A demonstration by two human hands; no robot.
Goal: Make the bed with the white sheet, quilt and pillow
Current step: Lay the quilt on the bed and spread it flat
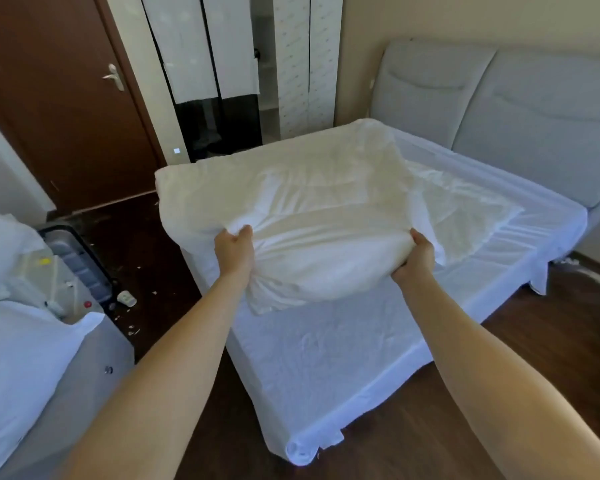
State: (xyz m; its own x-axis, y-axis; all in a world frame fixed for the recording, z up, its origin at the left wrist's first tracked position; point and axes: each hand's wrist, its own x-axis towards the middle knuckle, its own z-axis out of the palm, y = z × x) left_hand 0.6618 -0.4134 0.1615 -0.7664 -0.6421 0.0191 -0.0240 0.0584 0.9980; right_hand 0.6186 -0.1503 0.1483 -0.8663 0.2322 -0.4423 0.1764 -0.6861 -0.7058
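Note:
A white sheet (343, 341) covers the bed, its corner hanging loose at the near foot. A folded cream-white quilt (291, 188) is held up over the left half of the bed, its far part resting on the mattress. My left hand (234, 249) grips the quilt's near edge on the left. My right hand (414, 259) grips the same edge on the right, fingers curled under the fabric. Another crumpled layer of white fabric (465, 209) lies flat on the sheet to the right of the quilt. A white pillow (18, 348) lies at the lower left on a grey cabinet.
The grey padded headboard (499, 98) stands at the right rear. A brown door (59, 98) and an open wardrobe (222, 81) are behind the bed. A suitcase (77, 258), a paper cup (127, 298) and scraps lie on the dark wooden floor at left.

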